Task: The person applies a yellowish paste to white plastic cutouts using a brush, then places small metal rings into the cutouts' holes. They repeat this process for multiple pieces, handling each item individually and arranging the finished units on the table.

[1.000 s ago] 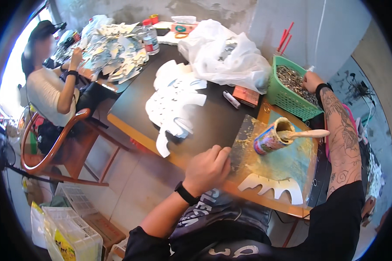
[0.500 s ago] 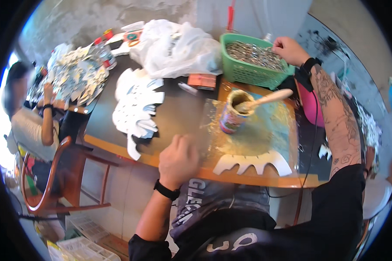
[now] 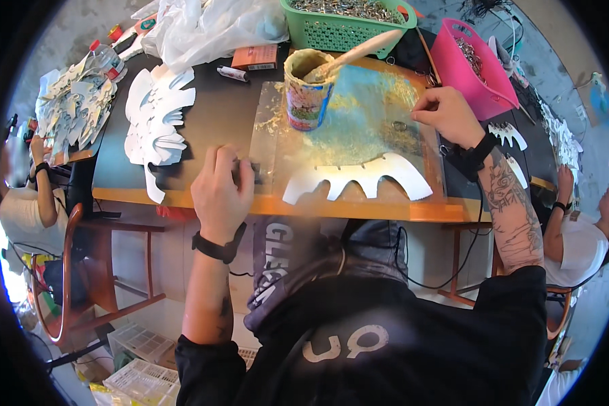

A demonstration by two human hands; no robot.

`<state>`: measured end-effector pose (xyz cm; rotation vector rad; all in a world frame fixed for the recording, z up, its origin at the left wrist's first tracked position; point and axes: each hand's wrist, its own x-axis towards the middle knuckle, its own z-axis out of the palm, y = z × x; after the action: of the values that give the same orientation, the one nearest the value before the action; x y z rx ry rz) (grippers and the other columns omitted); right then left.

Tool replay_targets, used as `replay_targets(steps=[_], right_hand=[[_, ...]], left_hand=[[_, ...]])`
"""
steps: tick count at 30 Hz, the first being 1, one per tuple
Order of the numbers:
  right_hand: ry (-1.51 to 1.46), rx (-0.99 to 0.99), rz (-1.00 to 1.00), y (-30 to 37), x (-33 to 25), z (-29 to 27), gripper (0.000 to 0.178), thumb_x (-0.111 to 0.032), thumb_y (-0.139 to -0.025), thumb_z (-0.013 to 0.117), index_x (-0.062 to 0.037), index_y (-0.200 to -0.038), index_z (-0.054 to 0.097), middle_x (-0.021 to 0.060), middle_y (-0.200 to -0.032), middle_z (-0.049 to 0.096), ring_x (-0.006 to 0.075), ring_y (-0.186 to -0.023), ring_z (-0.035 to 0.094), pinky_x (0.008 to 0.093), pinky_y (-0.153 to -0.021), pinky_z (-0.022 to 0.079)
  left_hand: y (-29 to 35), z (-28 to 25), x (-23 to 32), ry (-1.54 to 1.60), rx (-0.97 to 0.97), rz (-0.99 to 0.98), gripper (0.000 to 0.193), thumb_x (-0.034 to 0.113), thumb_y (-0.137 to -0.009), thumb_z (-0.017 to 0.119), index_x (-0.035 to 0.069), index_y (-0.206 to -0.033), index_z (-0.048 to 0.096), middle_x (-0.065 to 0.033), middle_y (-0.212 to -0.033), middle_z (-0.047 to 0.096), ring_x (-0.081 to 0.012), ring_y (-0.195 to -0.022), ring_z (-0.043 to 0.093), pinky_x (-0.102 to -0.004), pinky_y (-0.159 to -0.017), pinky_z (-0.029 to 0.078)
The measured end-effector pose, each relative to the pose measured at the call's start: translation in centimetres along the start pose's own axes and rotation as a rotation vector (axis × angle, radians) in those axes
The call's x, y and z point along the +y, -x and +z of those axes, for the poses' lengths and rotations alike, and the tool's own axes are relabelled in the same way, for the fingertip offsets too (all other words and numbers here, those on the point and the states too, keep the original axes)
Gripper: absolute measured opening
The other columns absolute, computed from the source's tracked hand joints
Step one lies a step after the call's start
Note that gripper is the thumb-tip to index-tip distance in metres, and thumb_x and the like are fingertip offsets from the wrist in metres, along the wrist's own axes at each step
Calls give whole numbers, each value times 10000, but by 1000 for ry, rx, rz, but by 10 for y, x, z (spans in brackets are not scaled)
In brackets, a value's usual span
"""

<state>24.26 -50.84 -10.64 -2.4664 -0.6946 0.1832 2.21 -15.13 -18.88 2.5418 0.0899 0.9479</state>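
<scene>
My right hand [image 3: 448, 116] is over the right side of the glue-smeared board [image 3: 379, 91], its thumb and forefinger pinched; whatever they hold is too small to make out. Just left of its fingertips is a small metal ring [image 3: 399, 126]. My left hand [image 3: 222, 193] is curled above the table's front edge, left of the board, with something dark and unclear by its fingertips. Between the hands, a white scalloped cut piece [image 3: 358, 179] lies along the board's near edge. Behind it stands an open tin [image 3: 306, 101] coated with yellowish glue, a wooden-handled brush [image 3: 358, 54] resting in it.
A green basket [image 3: 345, 34] of small metal parts stands at the back, a pink basket [image 3: 477, 81] at right. Stacked white cut pieces [image 3: 155, 122] lie left, near a plastic bag [image 3: 213, 30], an orange box [image 3: 256, 57] and a bottle [image 3: 107, 61]. People sit at both sides.
My right hand has left the green basket and come nearer, over the board's right side. My left hand has shifted left. The view has tilted down, and a ring now shows on the board.
</scene>
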Motion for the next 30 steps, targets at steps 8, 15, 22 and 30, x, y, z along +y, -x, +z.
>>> replay_targets(steps=[8, 15, 22, 30], right_hand=[[-77, -87, -20, 22, -19, -5, 114, -40, -866, 745, 38, -949, 740, 35, -837, 724, 82, -749, 653, 249, -702, 523], [-67, -208, -221, 29, -69, 24, 167, -116, -846, 745, 26, -934, 741, 106, -803, 721, 173, -744, 691, 316, -710, 548], [-113, -220, -256, 22, -107, 59, 160, -130, -852, 749, 22, -901, 745, 116, -769, 727, 198, -682, 692, 328, -676, 552], [-205, -346, -81, 4, -125, 99, 282, -256, -844, 772, 17, -779, 749, 123, -636, 686, 226, -546, 625, 358, -561, 485]], left_hand=[[4, -1, 6, 37, 12, -54, 139, 34, -852, 710, 44, -976, 646, -92, -909, 638, -261, -698, 654, -378, -625, 511], [54, -2, 91, 102, -96, 390, 311, 163, -812, 756, 58, -1099, 701, -145, -1214, 675, -298, -1116, 648, -483, -969, 484], [60, 9, 104, -48, -340, 356, 654, 481, -913, 681, 57, -1403, 592, -133, -1539, 532, -316, -1467, 440, -582, -1207, 276], [73, 15, 99, 3, -393, 325, 660, 510, -942, 637, 58, -1418, 569, -138, -1550, 516, -311, -1486, 425, -633, -1202, 236]])
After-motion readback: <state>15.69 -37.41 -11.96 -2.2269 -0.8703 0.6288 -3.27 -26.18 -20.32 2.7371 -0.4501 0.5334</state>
